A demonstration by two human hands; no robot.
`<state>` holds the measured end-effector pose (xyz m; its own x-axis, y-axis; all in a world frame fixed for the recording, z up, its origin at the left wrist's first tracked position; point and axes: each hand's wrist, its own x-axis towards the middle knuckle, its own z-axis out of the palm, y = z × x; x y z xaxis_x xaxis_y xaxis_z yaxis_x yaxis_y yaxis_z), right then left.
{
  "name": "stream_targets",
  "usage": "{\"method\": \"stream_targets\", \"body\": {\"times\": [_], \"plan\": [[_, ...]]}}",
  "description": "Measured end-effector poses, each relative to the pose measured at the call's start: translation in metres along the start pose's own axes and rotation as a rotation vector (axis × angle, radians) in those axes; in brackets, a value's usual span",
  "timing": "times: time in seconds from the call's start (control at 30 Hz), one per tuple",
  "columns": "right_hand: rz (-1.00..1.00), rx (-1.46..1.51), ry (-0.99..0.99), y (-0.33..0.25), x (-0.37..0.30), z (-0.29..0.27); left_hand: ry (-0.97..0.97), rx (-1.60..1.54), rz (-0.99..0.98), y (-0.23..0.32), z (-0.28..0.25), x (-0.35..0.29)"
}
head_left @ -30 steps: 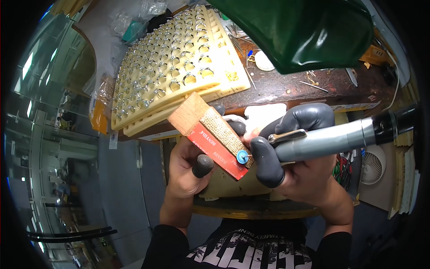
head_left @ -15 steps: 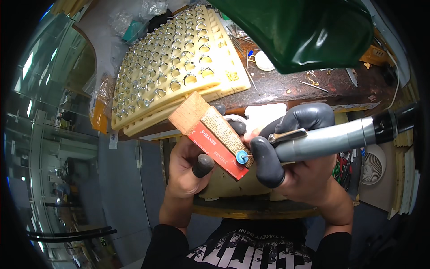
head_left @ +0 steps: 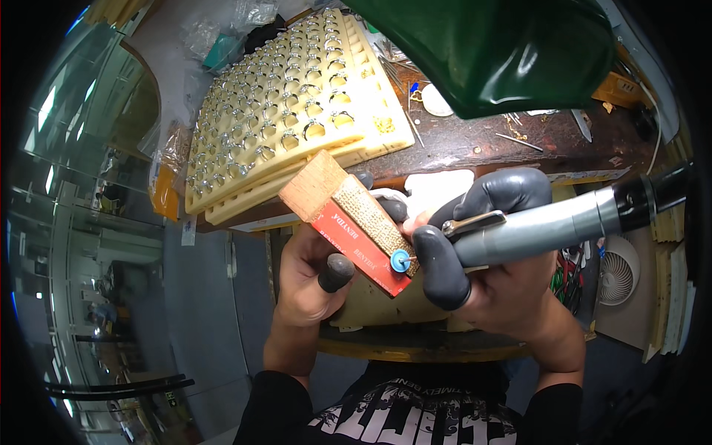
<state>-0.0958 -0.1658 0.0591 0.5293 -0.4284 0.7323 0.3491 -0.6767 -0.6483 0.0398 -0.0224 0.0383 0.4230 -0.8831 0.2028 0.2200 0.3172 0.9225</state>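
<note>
My left hand (head_left: 310, 278), with dark finger covers on thumb and fingers, grips a wooden block (head_left: 315, 187) from below and behind. The block is tilted, its low end toward my right hand. A red label covers its near side. Along the top runs a gold-coloured, woven-looking strip (head_left: 365, 210). My right hand (head_left: 508, 289), also in black finger covers, is closed round a silver rotary handpiece (head_left: 552, 228). A small blue disc (head_left: 400, 260) on its thin shaft sits at the strip's lower end; whether they touch I cannot tell. Right fingertips rest close by the strip.
Stacked cream trays (head_left: 348, 141) with many silver rings stand at the back left on a worn dark bench (head_left: 475, 144). A green shade (head_left: 504, 59) hangs over its right part. Thin metal tools (head_left: 519, 142) lie beneath. A white fan (head_left: 618, 271) stands at the right.
The handpiece and my right hand have shifted very slightly to the left and up. The blue disc stays at the same end of the strip, and my left hand holds the block almost still.
</note>
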Motion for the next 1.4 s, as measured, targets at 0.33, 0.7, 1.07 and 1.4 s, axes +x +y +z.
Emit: {"method": "stream_targets", "body": {"times": [0.33, 0.7, 1.07, 1.4], "plan": [[-0.074, -0.067, -0.024, 0.0013, -0.0004, -0.003, -0.001, -0.001, -0.007, 0.0009, 0.0001, 0.0003], [0.015, 0.02, 0.015, -0.0001, -0.0017, -0.0001, 0.041, 0.02, -0.023, 0.0019, 0.0036, 0.0005], [-0.03, -0.045, -0.022, 0.0022, -0.003, -0.0012, 0.035, 0.025, -0.02, 0.0017, 0.0032, 0.0004], [-0.115, -0.078, -0.053, 0.0027, 0.0015, -0.0058, 0.017, 0.016, 0.004, 0.0005, 0.0037, 0.0021]]}}
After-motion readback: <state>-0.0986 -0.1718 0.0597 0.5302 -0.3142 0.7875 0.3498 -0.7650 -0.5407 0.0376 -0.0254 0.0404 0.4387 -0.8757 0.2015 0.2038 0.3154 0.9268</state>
